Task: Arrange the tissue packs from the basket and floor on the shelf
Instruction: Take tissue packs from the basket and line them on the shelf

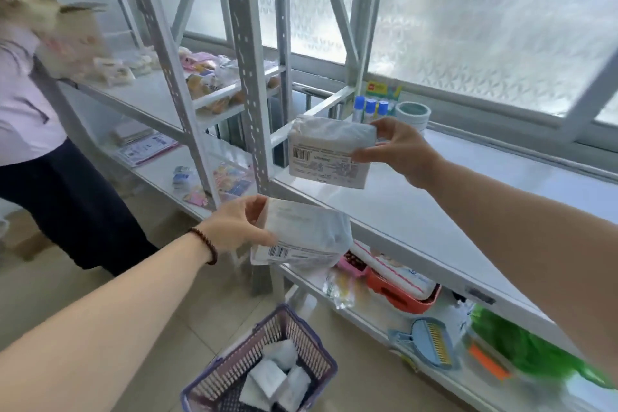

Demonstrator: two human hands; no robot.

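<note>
My right hand (399, 149) grips a white tissue pack (329, 152) by its right end and holds it in the air above the left end of the white shelf (434, 211). Its barcode label faces me. My left hand (239, 226) holds a second white tissue pack (302, 236) by its left edge, lower down, in front of the shelf's front edge. On the floor below stands a purple basket (301, 328) with several more white tissue packs (277, 378) inside.
Blue-capped bottles (369, 109) and a roll of tape (413, 114) stand at the shelf's back left. The lower shelf holds an orange bin (404, 298), a blue brush (431, 341) and green bags (521, 348). A person (36, 130) stands at the left by another rack.
</note>
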